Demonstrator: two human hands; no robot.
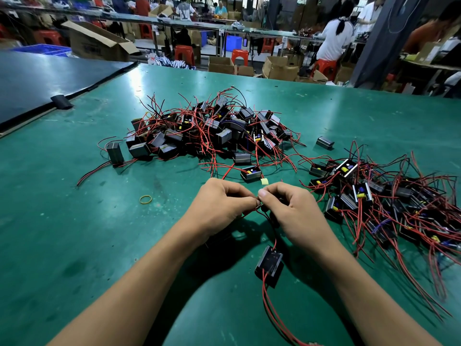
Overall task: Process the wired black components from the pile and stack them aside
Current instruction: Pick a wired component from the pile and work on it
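Both hands are closed in a pinch. The left hand [222,208] and the right hand [291,208] meet thumb to thumb, each gripping the thin red and black wire ends [265,214] between thumb and forefinger. Those leads run down under the right hand to the small black box-shaped component [269,265], which sits just behind the 2 hands, nearer the person. I cannot tell whether it rests on the green tabletop [74,221] or hangs slightly above it. 2 longer red leads [270,313] trail from it towards the person's body.

Ahead of the hands lies the big tangled pile of black wired components [212,131]. Out to the right of the right hand spreads a looser heap of the same parts [386,203], likely the finished ones. A yellow rubber band [145,199] lies off to the left of the left hand.

The grip is on fine wire tips only, so the likeliest slip is a strand springing free, especially if the component's weight tugs on the leads. The trailing red leads could catch under a forearm and jerk the part. Setting it on the right-hand heap risks snagging the loose wires there and dragging neighbours along.
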